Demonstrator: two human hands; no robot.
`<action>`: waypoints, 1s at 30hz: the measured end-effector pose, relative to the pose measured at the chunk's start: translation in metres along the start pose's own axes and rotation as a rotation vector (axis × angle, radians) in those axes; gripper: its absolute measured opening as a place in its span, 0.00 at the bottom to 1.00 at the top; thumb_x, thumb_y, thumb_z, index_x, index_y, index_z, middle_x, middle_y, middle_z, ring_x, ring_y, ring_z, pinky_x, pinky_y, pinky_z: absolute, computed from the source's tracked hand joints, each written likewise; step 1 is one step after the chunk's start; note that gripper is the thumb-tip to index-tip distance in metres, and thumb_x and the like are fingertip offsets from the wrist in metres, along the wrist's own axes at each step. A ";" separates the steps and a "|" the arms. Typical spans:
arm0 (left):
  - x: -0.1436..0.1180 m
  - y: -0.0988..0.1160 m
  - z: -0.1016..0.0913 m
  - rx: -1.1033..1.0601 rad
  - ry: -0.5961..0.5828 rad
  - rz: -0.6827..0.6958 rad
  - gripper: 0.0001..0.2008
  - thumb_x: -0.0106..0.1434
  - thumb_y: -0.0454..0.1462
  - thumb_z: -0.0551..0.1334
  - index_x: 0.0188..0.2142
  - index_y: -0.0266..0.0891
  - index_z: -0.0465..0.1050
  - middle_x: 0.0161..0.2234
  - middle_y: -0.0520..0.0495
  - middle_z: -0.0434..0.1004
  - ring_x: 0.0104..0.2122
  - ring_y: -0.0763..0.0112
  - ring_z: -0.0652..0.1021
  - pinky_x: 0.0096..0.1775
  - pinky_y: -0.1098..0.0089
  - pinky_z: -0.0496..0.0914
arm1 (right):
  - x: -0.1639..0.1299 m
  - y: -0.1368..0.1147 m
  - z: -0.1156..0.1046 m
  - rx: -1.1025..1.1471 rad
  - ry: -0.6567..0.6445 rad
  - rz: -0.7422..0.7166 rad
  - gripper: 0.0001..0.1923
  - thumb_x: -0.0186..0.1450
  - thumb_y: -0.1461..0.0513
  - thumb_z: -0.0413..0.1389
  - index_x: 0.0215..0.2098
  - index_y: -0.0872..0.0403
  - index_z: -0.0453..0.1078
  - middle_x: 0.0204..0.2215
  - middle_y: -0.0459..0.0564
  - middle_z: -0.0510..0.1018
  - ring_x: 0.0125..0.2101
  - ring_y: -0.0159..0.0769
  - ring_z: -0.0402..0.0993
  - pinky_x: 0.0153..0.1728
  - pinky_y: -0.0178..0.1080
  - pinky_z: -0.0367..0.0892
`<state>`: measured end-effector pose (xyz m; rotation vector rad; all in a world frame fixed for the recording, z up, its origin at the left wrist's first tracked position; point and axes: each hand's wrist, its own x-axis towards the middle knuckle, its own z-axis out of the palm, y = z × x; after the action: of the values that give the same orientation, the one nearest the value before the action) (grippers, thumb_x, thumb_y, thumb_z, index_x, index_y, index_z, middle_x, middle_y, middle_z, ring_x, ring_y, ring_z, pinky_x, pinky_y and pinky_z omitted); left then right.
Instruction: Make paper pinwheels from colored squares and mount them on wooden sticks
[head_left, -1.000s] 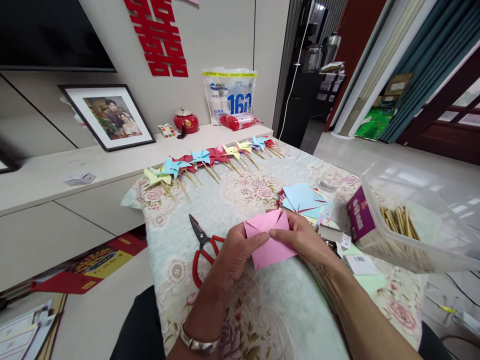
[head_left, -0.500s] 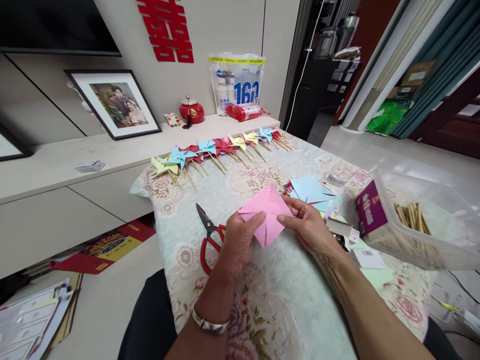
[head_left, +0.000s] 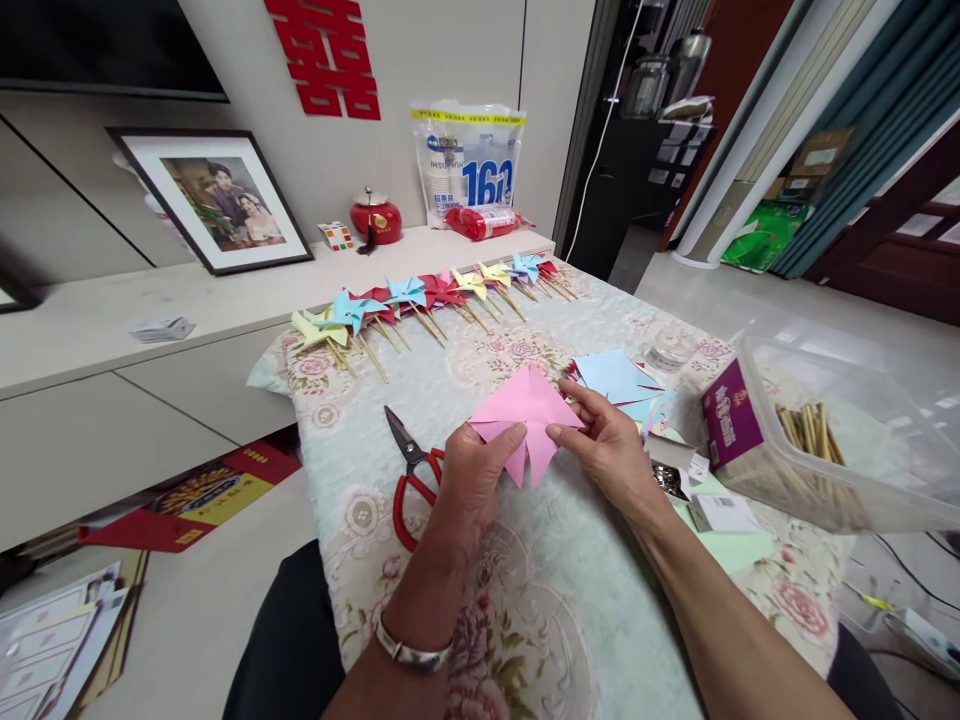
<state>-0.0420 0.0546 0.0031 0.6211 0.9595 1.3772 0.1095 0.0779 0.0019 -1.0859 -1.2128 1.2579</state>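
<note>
A pink square of paper (head_left: pixel 527 405) with slits cut in from its corners is held up over the table between both hands. My left hand (head_left: pixel 480 462) pinches its left side, thumb on top near the middle. On the right side my right hand (head_left: pixel 606 440) pinches it, thumb on the face and fingers behind. The lower corner is parted along its slit into two points. Scissors (head_left: pixel 411 465) with red handles lie beside my left hand, blades apart. Beyond my right hand rests a stack of cut blue paper squares (head_left: pixel 616 378).
Several finished paper pinwheels (head_left: pixel 409 292) on sticks line the table's far edge. At right stand a clear plastic bin (head_left: pixel 885 490) of sticks, a small box of metal pieces (head_left: pixel 670 480), a white box (head_left: pixel 724 513) and a roll of clear tape (head_left: pixel 673 348).
The lower corner of the pink paper has spread wider along its slit, and the sheet has tilted slightly. Both hands keep their pinch; the camera view has shifted a little.
</note>
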 end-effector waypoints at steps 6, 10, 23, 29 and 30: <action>0.000 0.001 0.001 -0.029 -0.001 -0.010 0.20 0.47 0.38 0.75 0.39 0.31 0.80 0.33 0.44 0.84 0.34 0.62 0.80 0.41 0.65 0.72 | -0.001 -0.002 0.001 -0.006 0.001 -0.027 0.33 0.54 0.60 0.69 0.56 0.50 0.69 0.39 0.49 0.79 0.36 0.39 0.76 0.39 0.42 0.70; -0.002 0.006 0.003 -0.111 -0.031 -0.046 0.22 0.49 0.39 0.75 0.43 0.33 0.79 0.35 0.44 0.84 0.35 0.62 0.81 0.40 0.67 0.72 | -0.003 0.000 0.000 -0.080 0.050 -0.089 0.32 0.56 0.59 0.67 0.58 0.49 0.69 0.41 0.50 0.80 0.38 0.42 0.75 0.41 0.43 0.70; -0.001 0.005 -0.001 -0.054 -0.085 -0.054 0.19 0.47 0.41 0.76 0.38 0.34 0.81 0.33 0.43 0.84 0.33 0.61 0.80 0.35 0.67 0.72 | -0.003 -0.007 0.002 0.016 0.061 -0.103 0.33 0.55 0.57 0.67 0.58 0.48 0.68 0.32 0.46 0.76 0.32 0.38 0.72 0.36 0.41 0.68; 0.003 0.007 -0.015 0.103 -0.060 -0.038 0.18 0.47 0.41 0.75 0.36 0.33 0.81 0.27 0.47 0.80 0.24 0.73 0.73 0.26 0.74 0.65 | -0.001 -0.008 -0.006 -0.051 0.033 -0.096 0.35 0.57 0.58 0.66 0.61 0.50 0.65 0.32 0.46 0.77 0.32 0.38 0.72 0.37 0.41 0.67; 0.003 0.008 -0.017 0.131 -0.066 -0.031 0.18 0.48 0.41 0.75 0.36 0.33 0.82 0.27 0.47 0.79 0.24 0.74 0.72 0.25 0.75 0.63 | -0.001 -0.009 -0.007 -0.054 0.025 -0.085 0.36 0.57 0.58 0.65 0.62 0.50 0.64 0.32 0.46 0.77 0.32 0.38 0.72 0.37 0.41 0.67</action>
<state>-0.0606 0.0562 0.0008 0.7420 1.0078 1.2660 0.1174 0.0769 0.0102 -1.0745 -1.2668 1.1489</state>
